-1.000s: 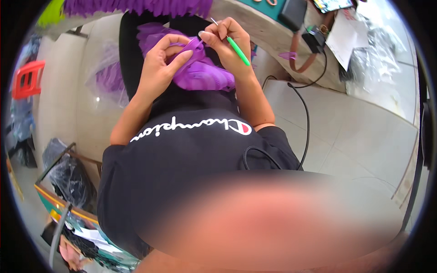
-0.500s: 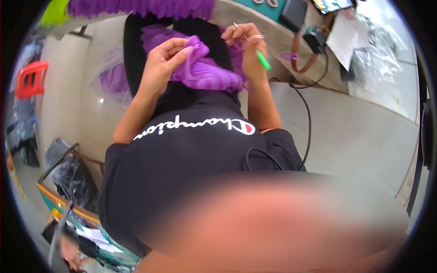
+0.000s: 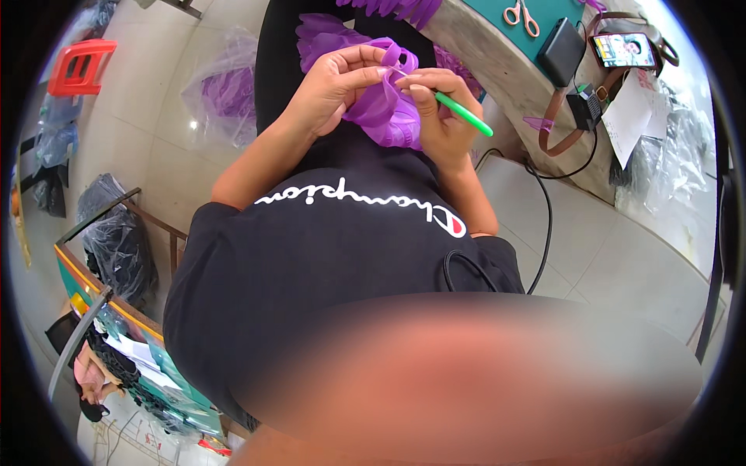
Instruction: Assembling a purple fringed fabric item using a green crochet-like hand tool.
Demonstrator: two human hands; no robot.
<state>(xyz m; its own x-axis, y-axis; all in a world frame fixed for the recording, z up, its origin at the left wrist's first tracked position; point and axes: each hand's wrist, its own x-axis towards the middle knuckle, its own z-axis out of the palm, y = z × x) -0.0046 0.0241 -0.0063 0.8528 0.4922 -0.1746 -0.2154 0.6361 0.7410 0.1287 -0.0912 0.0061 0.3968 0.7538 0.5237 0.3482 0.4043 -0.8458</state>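
A bunch of purple ribbon-like strips [image 3: 391, 126] lies across my lap. My left hand [image 3: 330, 89] pinches a loop of it between thumb and fingers, raised above the rest. My right hand [image 3: 443, 128] is closed round a slim tool with a green handle [image 3: 466, 115] and a thin metal shaft. Its fingertips meet the loop close to my left thumb. The tool's tip is too small to make out among the strips and fingers.
On the table at upper right are scissors [image 3: 522, 17], a black case [image 3: 561, 53], a lit phone [image 3: 624, 50] and a brown strap [image 3: 553, 128]. A clear bag of purple material [image 3: 225, 92] and a red stool [image 3: 81, 67] are at left. Another person [image 3: 92, 380] sits at lower left.
My right hand has come in toward my left and brought the tool to the purple loop. Before, the hands were apart. The view has shifted, so the table shows more fully.
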